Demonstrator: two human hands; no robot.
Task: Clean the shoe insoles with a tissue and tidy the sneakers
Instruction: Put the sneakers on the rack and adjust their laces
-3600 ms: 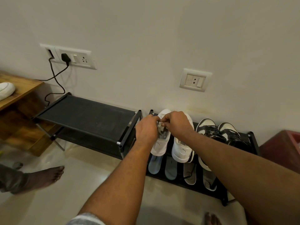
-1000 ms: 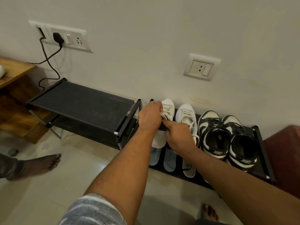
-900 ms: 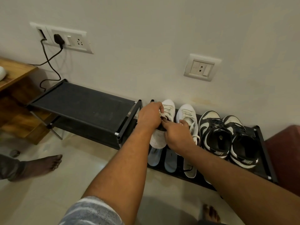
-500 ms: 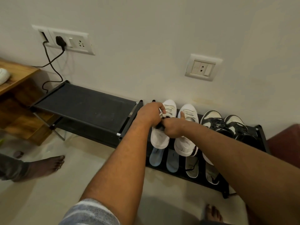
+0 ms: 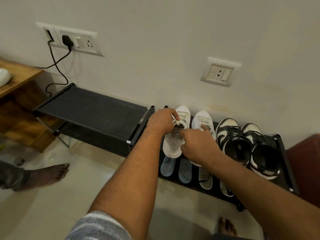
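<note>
The task is judged to be partway through. Four insoles lie out of the shoes and no tissue is to be seen, so whether they have been wiped cannot be told. Refitting them appears to be left to do.

Four sneakers are carried on the top shelf of the shoe rack point(image 5: 286, 163), toes to the wall. The black-and-white sneakers point(image 5: 233, 141) are set toward its right end and the second white sneaker point(image 5: 201, 121) near the middle. The first white sneaker point(image 5: 173, 146) is at the left end, its heel over the front edge.

Its laces are gripped at the tongue by the curled left hand point(image 5: 161, 122). The right hand point(image 5: 197, 144) is laid at its collar, forefinger extended; whether anything is pinched cannot be told.

On the lower shelf, two blue insoles point(image 5: 166, 166) are laid below the white pair, with two pale insoles point(image 5: 206, 181) to their right.
</note>
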